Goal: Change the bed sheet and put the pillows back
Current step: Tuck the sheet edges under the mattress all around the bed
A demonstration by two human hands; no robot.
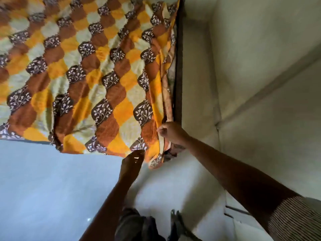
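A bed sheet (83, 72) with an orange, brown and cream scallop pattern covers the bed across the upper left of the head view. My right hand (171, 132) grips the sheet's right edge near the bed's corner, fingers curled round a fold. My left hand (132, 162) pinches the sheet's near hem just below and to the left of that corner. The corner of the sheet (156, 162) hangs loose over the bed's end between my hands. No pillows are in view.
A dark wooden bed frame rail (178, 66) runs along the sheet's right side, close to a pale wall (251, 66). Grey-blue floor (43, 188) lies below the bed's near edge. My legs and feet (139, 225) stand at the bottom centre.
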